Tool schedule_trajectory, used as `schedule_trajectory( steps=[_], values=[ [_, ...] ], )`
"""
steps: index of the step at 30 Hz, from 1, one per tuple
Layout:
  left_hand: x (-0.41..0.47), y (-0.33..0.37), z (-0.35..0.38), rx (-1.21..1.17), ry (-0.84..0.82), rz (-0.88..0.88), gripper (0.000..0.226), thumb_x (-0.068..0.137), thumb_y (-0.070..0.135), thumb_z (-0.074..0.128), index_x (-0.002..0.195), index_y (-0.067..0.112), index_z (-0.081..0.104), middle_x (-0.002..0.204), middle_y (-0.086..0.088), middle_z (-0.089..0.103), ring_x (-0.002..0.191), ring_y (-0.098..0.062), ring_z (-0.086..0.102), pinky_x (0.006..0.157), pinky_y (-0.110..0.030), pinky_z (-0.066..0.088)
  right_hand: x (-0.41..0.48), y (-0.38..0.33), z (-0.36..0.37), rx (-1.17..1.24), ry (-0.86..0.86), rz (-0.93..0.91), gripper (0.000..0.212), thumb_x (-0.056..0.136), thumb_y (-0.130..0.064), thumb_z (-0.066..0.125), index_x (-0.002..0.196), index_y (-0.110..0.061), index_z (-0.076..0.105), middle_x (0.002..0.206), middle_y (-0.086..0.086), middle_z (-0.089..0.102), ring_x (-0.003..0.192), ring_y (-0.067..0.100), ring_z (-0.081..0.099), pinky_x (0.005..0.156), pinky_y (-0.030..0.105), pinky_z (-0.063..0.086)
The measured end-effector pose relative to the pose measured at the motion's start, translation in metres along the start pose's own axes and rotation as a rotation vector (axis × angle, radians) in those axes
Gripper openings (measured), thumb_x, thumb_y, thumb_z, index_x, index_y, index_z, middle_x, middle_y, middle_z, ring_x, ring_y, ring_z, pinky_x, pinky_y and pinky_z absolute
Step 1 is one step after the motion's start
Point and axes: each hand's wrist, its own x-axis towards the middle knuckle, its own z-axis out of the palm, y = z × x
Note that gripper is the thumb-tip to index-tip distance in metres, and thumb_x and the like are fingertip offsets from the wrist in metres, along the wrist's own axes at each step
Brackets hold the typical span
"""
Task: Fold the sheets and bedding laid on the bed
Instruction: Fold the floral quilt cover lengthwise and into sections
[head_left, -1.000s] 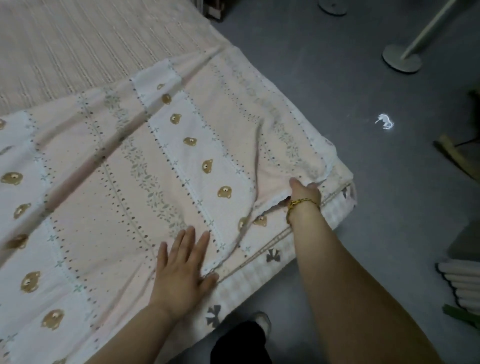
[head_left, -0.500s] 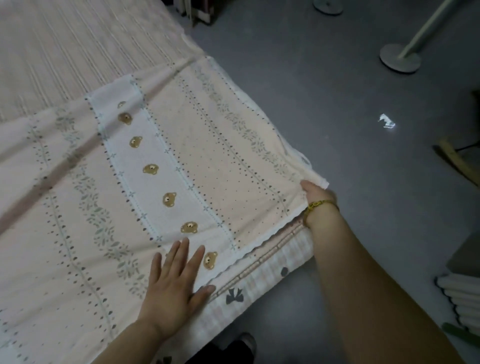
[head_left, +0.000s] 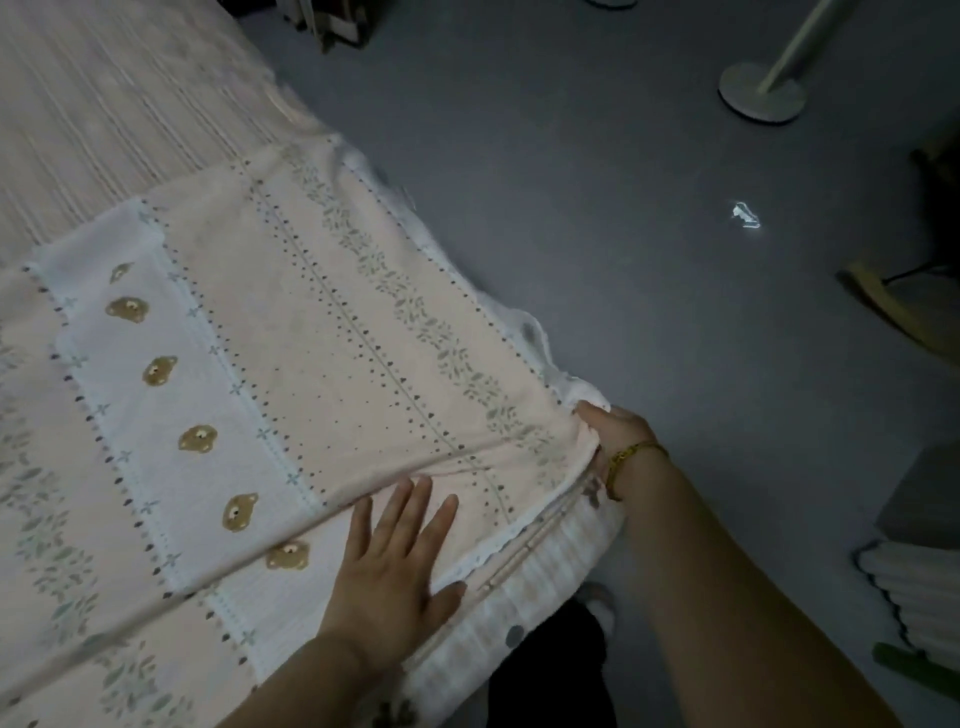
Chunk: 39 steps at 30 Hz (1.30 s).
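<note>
A pale pink blanket (head_left: 332, 332) with a white band of brown bear faces and leafy stripes lies spread over the bed. My left hand (head_left: 395, 566) presses flat on it near the front hem, fingers straight and spread. My right hand (head_left: 613, 431), with a gold bracelet on the wrist, grips the blanket's right corner at the bed's corner; its fingers are hidden under the cloth. Below the hem shows the checked sheet (head_left: 524, 597) on the mattress edge.
A striped beige cover (head_left: 104, 119) lies over the far part of the bed. Grey floor (head_left: 597, 218) lies to the right, with a round lamp base (head_left: 761, 96), a small shiny scrap (head_left: 746, 215) and stacked white items (head_left: 914, 592) at the right edge.
The crumpled right part of the blanket has been drawn out flat to the bed's corner by my right hand. My left hand stayed pressed near the hem, sliding slightly toward the corner.
</note>
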Motion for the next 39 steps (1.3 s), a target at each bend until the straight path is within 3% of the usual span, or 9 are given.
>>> schedule_trajectory(
  steps=[2,6,10,14,18,22,31,35,39],
  values=[
    [0.019,0.022,-0.001,-0.03,0.038,-0.004,0.05,0.097,0.04,0.015,0.145,0.027,0.022,0.149,-0.009,0.034,0.141,-0.024,0.014,0.112,-0.039,0.005,0.012,-0.017,-0.004,-0.064,-0.073,-0.098,0.015,0.092,-0.006,0.052,0.105,-0.007,0.059,0.078,0.006,0.058,0.066,0.019,0.053,0.056,0.025,0.051],
    [0.062,0.073,-0.005,-0.063,0.172,-0.1,0.036,0.099,0.024,0.017,0.124,0.018,0.043,0.122,-0.013,0.062,0.119,-0.022,0.039,0.108,-0.031,0.011,0.033,-0.031,-0.022,-0.14,-0.131,-0.148,0.023,0.092,-0.004,0.051,0.11,0.006,0.061,0.086,0.01,0.06,0.082,0.023,0.056,0.076,0.037,0.051],
    [0.089,0.093,0.002,0.007,0.184,-0.086,0.031,0.091,0.024,0.031,0.117,0.021,0.047,0.119,-0.012,0.064,0.115,-0.027,0.047,0.105,-0.031,0.016,0.04,-0.024,-0.038,-0.106,-0.255,0.037,0.026,0.093,0.0,0.047,0.116,0.009,0.055,0.083,0.012,0.059,0.062,0.019,0.053,0.043,0.019,0.051],
    [0.1,0.095,-0.001,-0.043,0.195,-0.112,0.032,0.075,0.029,0.047,0.093,0.018,0.071,0.103,-0.005,0.069,0.095,-0.024,0.047,0.078,-0.031,0.033,0.041,-0.023,-0.049,-0.04,-0.352,0.14,0.017,0.094,-0.001,0.047,0.109,0.0,0.054,0.08,0.012,0.059,0.052,0.018,0.058,0.039,0.018,0.049],
    [0.111,0.092,-0.007,-0.175,0.217,-0.174,0.03,0.074,0.032,0.05,0.078,0.013,0.073,0.089,0.0,0.064,0.081,-0.015,0.046,0.066,-0.023,0.036,0.043,-0.021,-0.057,0.057,-0.343,0.156,0.019,0.093,0.003,0.046,0.077,-0.006,0.052,0.057,0.009,0.057,0.032,0.007,0.054,0.037,0.017,0.047],
    [0.097,0.108,-0.005,-0.29,0.217,-0.202,0.029,0.074,0.026,0.048,0.074,0.009,0.072,0.079,-0.008,0.069,0.079,-0.013,0.048,0.067,-0.022,0.039,0.037,-0.015,-0.06,0.094,-0.325,0.174,0.022,0.091,0.006,0.047,0.074,-0.008,0.05,0.055,0.01,0.057,0.031,0.006,0.053,0.036,0.017,0.047],
    [0.118,0.123,0.007,-0.101,0.077,-0.218,0.046,0.067,0.038,0.043,0.108,0.018,0.048,0.101,-0.006,0.056,0.085,-0.024,0.041,0.072,-0.032,0.03,0.04,0.003,-0.092,0.235,-0.15,0.249,0.009,0.096,-0.001,0.042,0.103,-0.002,0.047,0.073,0.012,0.053,0.031,0.004,0.055,0.033,0.015,0.044],
    [0.138,0.12,0.005,-0.157,0.056,-0.228,0.045,0.064,0.028,0.041,0.097,0.014,0.067,0.087,-0.008,0.068,0.081,-0.019,0.041,0.071,-0.029,0.033,0.039,0.023,-0.102,0.209,-0.136,0.291,0.023,0.097,-0.004,0.039,0.08,-0.003,0.054,0.072,0.011,0.054,0.037,0.005,0.058,0.038,0.014,0.047],
    [0.145,0.108,-0.005,-0.404,0.063,-0.288,0.041,0.068,0.026,0.043,0.087,0.009,0.074,0.085,-0.009,0.071,0.089,-0.017,0.048,0.077,-0.023,0.039,0.038,0.024,-0.096,0.293,-0.167,0.313,0.024,0.098,-0.008,0.037,0.116,0.002,0.05,0.087,0.011,0.057,0.064,0.016,0.054,0.04,0.012,0.047]
  ],
)
